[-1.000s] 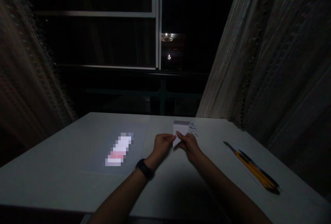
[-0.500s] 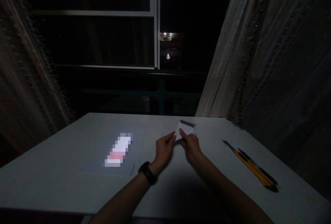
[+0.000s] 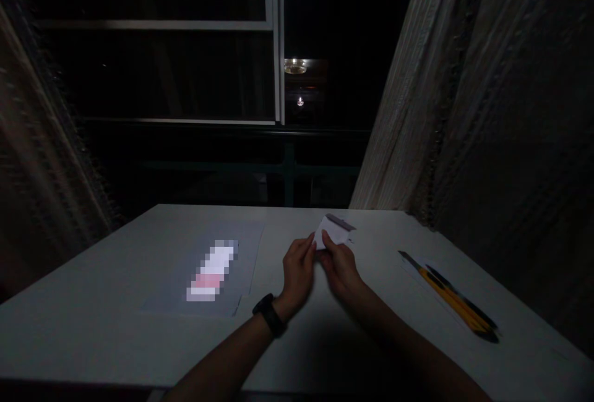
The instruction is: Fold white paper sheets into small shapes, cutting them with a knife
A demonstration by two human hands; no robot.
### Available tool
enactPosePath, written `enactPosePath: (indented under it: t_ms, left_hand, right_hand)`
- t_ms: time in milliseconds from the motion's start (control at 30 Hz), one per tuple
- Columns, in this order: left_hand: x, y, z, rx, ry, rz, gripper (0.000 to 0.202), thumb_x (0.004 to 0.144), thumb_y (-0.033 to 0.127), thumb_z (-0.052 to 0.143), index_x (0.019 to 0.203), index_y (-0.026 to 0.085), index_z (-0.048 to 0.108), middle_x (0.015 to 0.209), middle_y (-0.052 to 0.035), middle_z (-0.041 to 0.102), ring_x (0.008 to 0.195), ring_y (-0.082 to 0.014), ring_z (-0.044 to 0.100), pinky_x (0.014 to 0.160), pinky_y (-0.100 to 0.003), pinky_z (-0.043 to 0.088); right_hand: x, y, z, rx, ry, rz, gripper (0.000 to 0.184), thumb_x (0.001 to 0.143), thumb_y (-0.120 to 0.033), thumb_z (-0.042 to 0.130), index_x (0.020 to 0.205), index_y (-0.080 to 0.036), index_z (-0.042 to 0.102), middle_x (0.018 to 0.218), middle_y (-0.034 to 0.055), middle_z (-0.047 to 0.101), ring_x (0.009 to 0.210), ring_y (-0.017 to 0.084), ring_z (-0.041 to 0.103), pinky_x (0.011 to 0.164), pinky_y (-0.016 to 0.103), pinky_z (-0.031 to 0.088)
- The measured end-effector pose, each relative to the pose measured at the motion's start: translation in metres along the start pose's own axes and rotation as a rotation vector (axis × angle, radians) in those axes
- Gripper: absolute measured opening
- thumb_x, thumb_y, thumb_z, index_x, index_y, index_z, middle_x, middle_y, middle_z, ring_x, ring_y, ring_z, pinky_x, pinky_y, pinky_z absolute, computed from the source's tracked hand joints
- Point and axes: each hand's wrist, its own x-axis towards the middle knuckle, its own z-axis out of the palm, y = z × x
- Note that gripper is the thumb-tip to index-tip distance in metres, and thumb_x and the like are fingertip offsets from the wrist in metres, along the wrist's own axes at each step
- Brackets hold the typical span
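Observation:
A small folded piece of white paper (image 3: 333,230) is held just above the white table (image 3: 93,321), near its far middle. My left hand (image 3: 298,269), with a dark watch on its wrist, pinches the paper's near left corner with closed fingers. My right hand (image 3: 341,266) grips the same corner from the right, fingers also closed. The far edge of the paper looks darker, as if folded over. Both forearms reach in from the bottom of the view.
A pale sheet with a blurred-out patch (image 3: 211,269) lies left of my hands. A yellow and black craft knife with pencils (image 3: 457,303) lies at the right on the table. Curtains (image 3: 487,111) hang on both sides of a dark window (image 3: 273,43).
The paper has been turned and folded smaller between my fingers. My left hand has rotated upright and moved slightly right; the right hand stayed in place.

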Motion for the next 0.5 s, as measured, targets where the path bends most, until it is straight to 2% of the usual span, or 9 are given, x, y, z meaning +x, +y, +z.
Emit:
enactPosePath:
  t_ms: [267,367,500]
  left_hand:
    - [-0.0004,0.0001,-0.0002,-0.048,-0.024,-0.024,0.027,0.084,0.029,0.051,0.105,0.020,0.066,0.089,-0.0059,0.062,0.083,-0.0163,0.058,0.075,-0.029,0.045]
    - [-0.0006,-0.0002,0.0002,-0.072,-0.020,-0.050,0.026,0.083,0.029,0.052,0.103,0.020,0.066,0.089,-0.0060,0.062,0.083,-0.0165,0.058,0.076,-0.029,0.045]
    - [-0.0009,-0.0009,0.0002,-0.090,-0.003,-0.076,0.026,0.083,0.030,0.052,0.102,0.021,0.067,0.090,-0.0058,0.062,0.084,-0.0169,0.058,0.077,-0.030,0.045]
  right_hand:
    - [0.0019,0.0011,0.0005,-0.003,0.056,0.025,0.029,0.059,-0.041,0.073,0.064,-0.019,0.054,0.063,0.0024,0.060,0.059,0.015,0.054,0.052,0.025,0.042]
    - [0.0027,0.0024,-0.0013,0.019,0.037,0.020,0.029,0.057,-0.039,0.074,0.063,-0.018,0.056,0.061,0.0009,0.059,0.055,0.013,0.051,0.051,0.024,0.041]
    - [0.0014,0.0015,-0.0024,-0.043,0.009,-0.016,0.031,0.057,-0.042,0.073,0.065,-0.017,0.058,0.061,0.0023,0.061,0.058,0.016,0.055,0.050,0.026,0.041]
